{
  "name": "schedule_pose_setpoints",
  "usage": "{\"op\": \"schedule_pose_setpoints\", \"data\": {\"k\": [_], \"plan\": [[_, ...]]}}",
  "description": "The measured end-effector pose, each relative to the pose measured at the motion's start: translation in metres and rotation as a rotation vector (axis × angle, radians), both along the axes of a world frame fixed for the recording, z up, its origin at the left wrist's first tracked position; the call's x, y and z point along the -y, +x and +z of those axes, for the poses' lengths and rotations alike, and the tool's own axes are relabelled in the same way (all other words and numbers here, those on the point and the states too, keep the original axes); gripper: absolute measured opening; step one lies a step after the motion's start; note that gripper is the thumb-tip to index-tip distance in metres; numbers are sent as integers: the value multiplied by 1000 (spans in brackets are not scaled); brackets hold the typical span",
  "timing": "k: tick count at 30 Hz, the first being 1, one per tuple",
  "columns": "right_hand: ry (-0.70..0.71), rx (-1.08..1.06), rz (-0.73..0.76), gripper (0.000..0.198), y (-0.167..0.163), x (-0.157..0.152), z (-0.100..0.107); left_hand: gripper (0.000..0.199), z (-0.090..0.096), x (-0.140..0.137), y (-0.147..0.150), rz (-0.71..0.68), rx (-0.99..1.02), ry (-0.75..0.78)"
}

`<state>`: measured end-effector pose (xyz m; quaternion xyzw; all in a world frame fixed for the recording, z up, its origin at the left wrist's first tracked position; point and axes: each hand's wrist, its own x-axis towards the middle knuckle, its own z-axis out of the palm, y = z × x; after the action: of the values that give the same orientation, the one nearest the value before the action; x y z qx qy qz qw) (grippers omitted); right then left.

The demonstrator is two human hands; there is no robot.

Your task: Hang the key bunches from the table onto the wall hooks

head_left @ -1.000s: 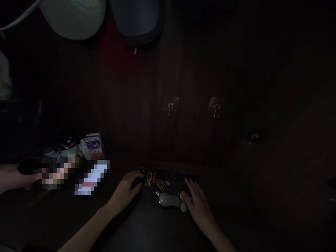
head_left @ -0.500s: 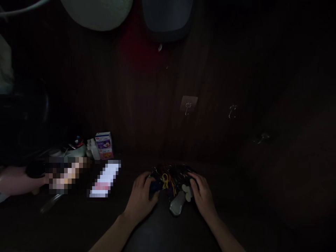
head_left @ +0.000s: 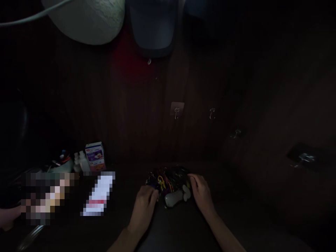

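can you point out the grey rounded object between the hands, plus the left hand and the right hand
Grey rounded object (head_left: 173,199): head view, middle of its broad upper surface
Left hand (head_left: 144,202): head view, back of the hand
Right hand (head_left: 201,190): head view, back of the hand

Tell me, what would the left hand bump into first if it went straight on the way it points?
Most likely the dark pile of small things just ahead of the left hand; the light is too dim to tell whether they touch.

A dark tabletop (head_left: 168,231) carries a jumbled pile (head_left: 169,183), stacked boxes (head_left: 95,157) and white bottles (head_left: 83,162).
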<state>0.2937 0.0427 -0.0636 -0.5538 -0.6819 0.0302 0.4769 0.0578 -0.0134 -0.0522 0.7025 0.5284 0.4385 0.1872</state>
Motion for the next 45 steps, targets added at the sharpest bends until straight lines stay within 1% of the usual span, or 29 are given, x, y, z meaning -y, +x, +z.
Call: {"op": "schedule_pose_setpoints", "data": {"k": [2, 4, 6, 8, 10, 13, 15, 17, 20, 23, 27, 30, 33, 36, 39, 41, 43, 45], "plan": [[-60, -111, -22, 38, 1, 0, 1, 29, 0, -1, -3, 24, 99, -35], [-132, -262, -28, 36, 3, -1, 1, 28, -2, -2, -3, 1, 185, -87], [-175, -451, -21, 33, 5, -3, 0, 36, -5, -3, -1, -9, 287, -172], [-186, -639, 0, 28, 8, -6, -2, 44, -8, -5, 0, 7, 409, -243], [-192, -760, 22, 23, 11, -9, -3, 50, -9, -7, 1, 27, 494, -273], [-234, -795, 67, 19, 15, -10, -4, 56, -7, -9, 2, 34, 526, -298], [-266, -787, 96, 20, 16, -9, -4, 57, -4, -9, 2, 19, 531, -330], [-266, -779, 113, 24, 16, -6, -3, 58, -2, -8, 2, 2, 501, -369], [-215, -663, 125, 32, 12, 1, -2, 61, -3, -5, 3, -15, 375, -393], [-139, -397, 198, 36, 7, 9, -1, 63, -3, -2, 5, -46, 221, -407], [8, 4, 374, 35, 3, 22, 3, 63, -2, 3, 9, -95, 150, -422], [103, 251, 532, 32, 2, 35, 7, 64, -2, 6, 11, -173, 76, -371], [136, 342, 633, 29, -1, 46, 13, 64, -4, 9, 12, -216, -40, -320], [100, 328, 679, 28, -5, 50, 25, 64, 2, 10, 11, -247, -80, -316], [-9, 187, 703, 37, -8, 47, 42, 64, 23, 11, 10, -282, 5, -298], [-117, -58, 682, 50, -8, 40, 56, 66, 42, 10, 9, -225, 131, -242], [-210, -372, 699, 59, -5, 32, 69, 68, 58, 8, 7, -141, 266, -211], [-320, -621, 689, 71, -1, 22, 78, 70, 68, 4, 3, -84, 399, -287]]}}
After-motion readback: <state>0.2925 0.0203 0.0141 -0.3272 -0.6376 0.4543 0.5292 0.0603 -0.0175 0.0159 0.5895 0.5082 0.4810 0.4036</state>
